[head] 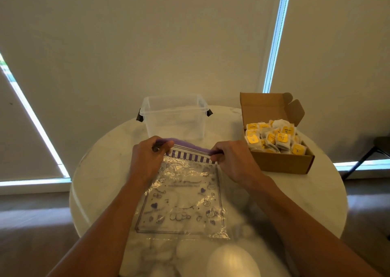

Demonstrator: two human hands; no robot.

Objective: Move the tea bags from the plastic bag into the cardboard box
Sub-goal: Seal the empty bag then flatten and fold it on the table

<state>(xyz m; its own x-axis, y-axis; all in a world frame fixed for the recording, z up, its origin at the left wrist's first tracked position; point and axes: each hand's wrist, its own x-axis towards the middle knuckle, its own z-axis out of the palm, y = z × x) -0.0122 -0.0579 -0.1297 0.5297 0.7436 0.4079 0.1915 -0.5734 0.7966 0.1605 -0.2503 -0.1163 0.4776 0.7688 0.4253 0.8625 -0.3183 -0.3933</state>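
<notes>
Head view looks down on a round, marble-patterned surface (101, 171) with both forearms reaching in from below. A clear plastic bag (181, 196) printed with purple hearts and doodles lies flat in the middle of it, its mouth turned away from the person. The left hand (147, 158) pinches the left end of the bag's purple zip strip (185, 145) with curled fingers. The right hand (232, 160) pinches the right end the same way, so the strip is stretched between the two hands and lifted a little off the surface. The marble pattern shows through the bag's flat body.

To the right, near the right hand, stands the cardboard box (280, 163) with its lid flap upright at the back. The tea bags (274, 138), pale sachets with yellow labels, are heaped inside it up to the rim. Beyond the plastic bag, at the far edge of the surface, sits a clear plastic tub (175, 116) with dark side clips.
</notes>
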